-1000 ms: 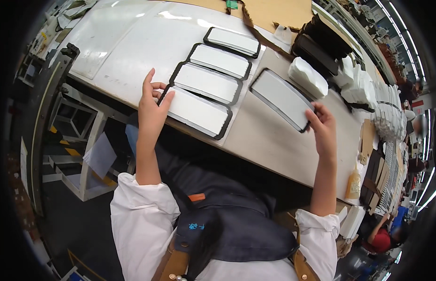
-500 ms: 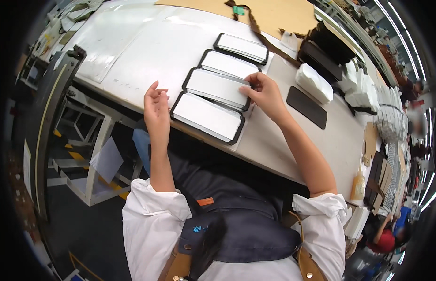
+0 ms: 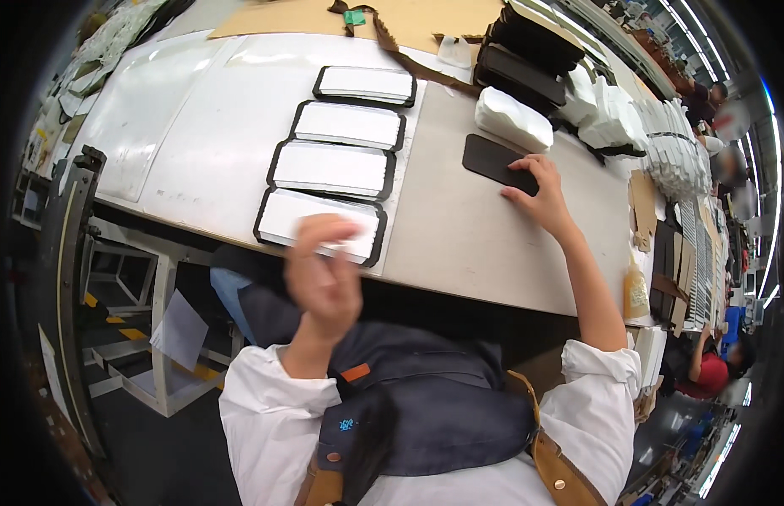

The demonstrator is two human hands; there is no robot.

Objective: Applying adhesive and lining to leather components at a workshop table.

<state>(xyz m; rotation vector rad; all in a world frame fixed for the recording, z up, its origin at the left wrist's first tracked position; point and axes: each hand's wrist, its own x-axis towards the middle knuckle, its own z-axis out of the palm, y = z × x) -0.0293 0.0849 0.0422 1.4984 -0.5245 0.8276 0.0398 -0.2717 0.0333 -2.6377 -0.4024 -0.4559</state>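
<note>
Evidently, the table (image 3: 459, 244) carries everything: matte beige under the right hand (image 3: 539, 187), glossy white off to that hand's left. Beyond the right hand sits the stack (image 3: 535, 51), thin dark layers packed together, probably kept at the back to stay within reach. Left of that hand run four pads (image 3: 329, 169) in a row, each a crisp white oblong on a dark, round-cornered base, apparently spaced so that every dark rim shows. The white block (image 3: 512, 120), soft-looking and rounded, lies between the stack and the panel (image 3: 489, 158).

The panel, a flat dark oblong with rounded corners, lies aslant right at the right hand's fingertips, its near end turned handily toward them. That grip is unclosed: fingers bent over the panel's end, thumb spread apart; whether they press on it is unclear. The left hand (image 3: 324, 274), blurred, is curled before the nearest pad; I cannot tell whether it grasps anything.
</note>
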